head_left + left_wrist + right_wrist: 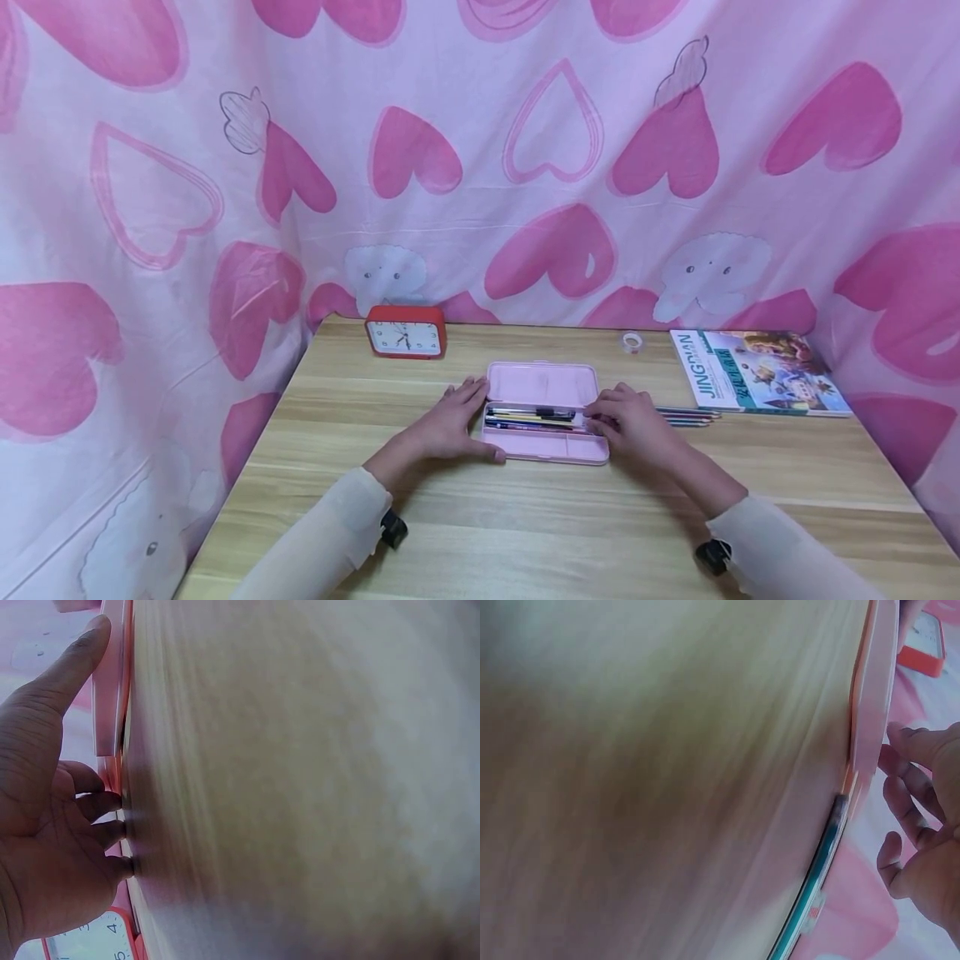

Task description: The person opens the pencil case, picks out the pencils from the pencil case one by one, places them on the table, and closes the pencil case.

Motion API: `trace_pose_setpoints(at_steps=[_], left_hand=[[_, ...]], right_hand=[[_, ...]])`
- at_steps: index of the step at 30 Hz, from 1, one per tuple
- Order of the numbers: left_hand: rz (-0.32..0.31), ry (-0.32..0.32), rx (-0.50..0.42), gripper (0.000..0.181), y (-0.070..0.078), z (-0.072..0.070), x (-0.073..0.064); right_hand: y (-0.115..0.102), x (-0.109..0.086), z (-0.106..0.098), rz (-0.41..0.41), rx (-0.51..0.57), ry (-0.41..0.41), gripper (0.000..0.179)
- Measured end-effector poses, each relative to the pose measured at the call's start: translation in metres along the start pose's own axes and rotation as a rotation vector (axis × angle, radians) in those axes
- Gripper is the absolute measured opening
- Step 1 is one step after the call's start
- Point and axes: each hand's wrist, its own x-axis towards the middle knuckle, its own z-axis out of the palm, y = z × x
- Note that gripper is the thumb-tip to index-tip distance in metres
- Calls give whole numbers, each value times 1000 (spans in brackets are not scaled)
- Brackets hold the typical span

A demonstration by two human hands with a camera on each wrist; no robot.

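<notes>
Case (525,446) open on counter (480,533), with lid (536,383) laid back on the far side and pens (555,413) lengthwise in the middle section. Left grip (453,423) slack around the left end, thumb at the near edge, nothing clasped. Right grip (630,423) bent over the right end; whether pinching a pen or merely touching the case, impossible to tell, with fingertips partly hidden. Likeliest faults: a skewed case, from a push at the right against light bracing at the left; pens crossed or jammed, from crowding in a narrow section; pencils (693,414) just beyond the right grip sent rolling, from a careless knuckle.
</notes>
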Motion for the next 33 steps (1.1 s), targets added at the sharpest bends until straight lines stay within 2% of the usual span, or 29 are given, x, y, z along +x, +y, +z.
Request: trace_pose_setpoints(at_steps=[10,17,28,33], left_hand=[[7,1,-3,138,-1,0,0],[13,4,15,138,-2,1,0],[6,-1,13,139,-2,1,0],[3,-6,19,139,-1,0,1]], right_hand=[[-6,10,8,-21,15,-55,21],[-6,14,14,4,31,-90,20],[-12,16,16,40,32,-83,17],[-14,18,17,56,39,-91,8]])
